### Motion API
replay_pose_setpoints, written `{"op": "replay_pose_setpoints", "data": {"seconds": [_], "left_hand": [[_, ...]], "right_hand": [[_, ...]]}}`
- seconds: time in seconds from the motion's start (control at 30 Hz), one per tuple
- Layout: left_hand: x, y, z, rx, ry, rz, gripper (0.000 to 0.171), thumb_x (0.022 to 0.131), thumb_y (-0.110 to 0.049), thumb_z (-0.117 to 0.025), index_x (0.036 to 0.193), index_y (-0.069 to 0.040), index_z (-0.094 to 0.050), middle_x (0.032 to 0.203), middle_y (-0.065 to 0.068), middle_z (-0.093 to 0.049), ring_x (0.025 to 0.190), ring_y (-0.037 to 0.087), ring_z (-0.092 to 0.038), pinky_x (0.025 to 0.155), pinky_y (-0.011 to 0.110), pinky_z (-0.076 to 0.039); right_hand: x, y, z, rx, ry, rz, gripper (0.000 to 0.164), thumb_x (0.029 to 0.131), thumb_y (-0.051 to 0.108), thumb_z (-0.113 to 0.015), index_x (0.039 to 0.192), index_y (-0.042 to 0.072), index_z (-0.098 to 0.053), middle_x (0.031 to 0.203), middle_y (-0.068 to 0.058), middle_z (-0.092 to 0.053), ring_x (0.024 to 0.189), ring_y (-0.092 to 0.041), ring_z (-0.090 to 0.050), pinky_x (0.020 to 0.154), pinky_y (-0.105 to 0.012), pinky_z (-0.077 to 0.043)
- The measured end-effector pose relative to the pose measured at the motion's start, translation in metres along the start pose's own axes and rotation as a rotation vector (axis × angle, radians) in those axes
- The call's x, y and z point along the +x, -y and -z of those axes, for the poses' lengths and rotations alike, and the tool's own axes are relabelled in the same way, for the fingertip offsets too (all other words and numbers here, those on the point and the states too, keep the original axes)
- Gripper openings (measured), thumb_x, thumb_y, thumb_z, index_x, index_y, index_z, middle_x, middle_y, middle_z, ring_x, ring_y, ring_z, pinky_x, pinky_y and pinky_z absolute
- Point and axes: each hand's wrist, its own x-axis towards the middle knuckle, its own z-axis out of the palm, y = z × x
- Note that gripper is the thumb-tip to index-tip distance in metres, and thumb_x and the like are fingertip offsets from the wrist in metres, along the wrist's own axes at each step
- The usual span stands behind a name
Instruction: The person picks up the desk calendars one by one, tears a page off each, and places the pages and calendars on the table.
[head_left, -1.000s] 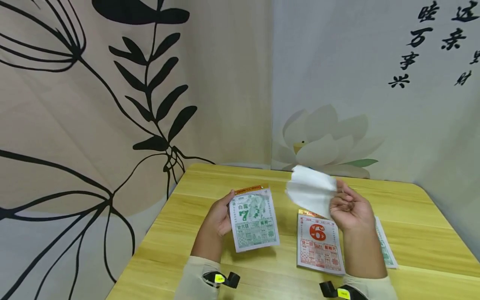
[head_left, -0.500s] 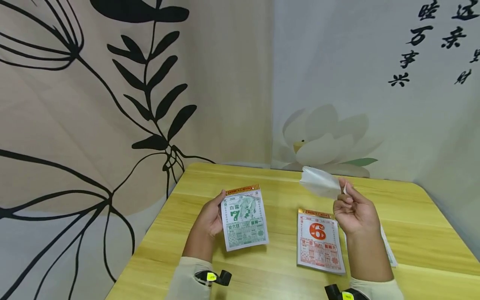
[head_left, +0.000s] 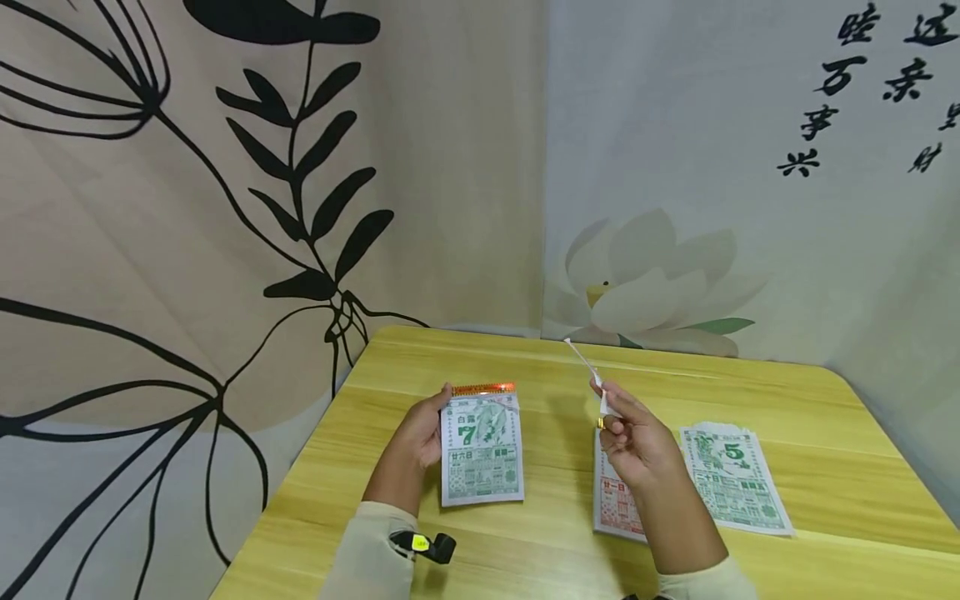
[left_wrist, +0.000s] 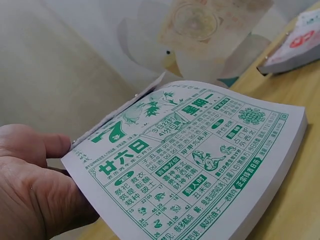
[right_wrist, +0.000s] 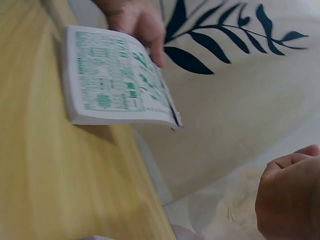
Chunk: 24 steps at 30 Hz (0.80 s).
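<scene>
My left hand (head_left: 418, 429) grips the left edge of a thick tear-off calendar (head_left: 483, 450), its top page printed in green with a 7 and its binding strip orange-gold. In the left wrist view the thumb lies at the binding end of this calendar (left_wrist: 195, 150). My right hand (head_left: 637, 446) pinches a loose calendar page (head_left: 583, 362), which appears nearly edge-on in the head view. The same page (right_wrist: 237, 202) looks pale and blurred in the right wrist view. Below the right hand lies a second calendar (head_left: 618, 505) with red print, its upper part hidden by that hand.
A torn-off page (head_left: 738, 483) with a green 5 lies on the wooden table (head_left: 840, 450), right of the second calendar. Behind the table's far edge hangs a printed cloth backdrop (head_left: 465, 167) with plants, a lotus and characters.
The right hand has moved left over the second calendar, turning its page from broadside to edge-on and uncovering the green 5 page. The left hand has shifted slightly left with its calendar and straightened it.
</scene>
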Motion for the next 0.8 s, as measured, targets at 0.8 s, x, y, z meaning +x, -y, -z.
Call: {"op": "replay_pose_setpoints", "data": {"seconds": [0.8], "left_hand": [[0.009,0.005,0.021,0.206,-0.070,-0.031,0.044,0.119,-0.035,-0.046,0.142,0.002,-0.056,0.117,0.012,-0.077,0.101,0.017,-0.078,0.084,0.029,-0.066]], "right_hand": [[0.007,-0.094,-0.011,-0.377,-0.154,-0.035,0.032,0.106,-0.003,-0.056,0.137,-0.007,-0.066,0.088,0.000,-0.059,0.065,-0.004,-0.056,0.056,-0.013,-0.045]]}}
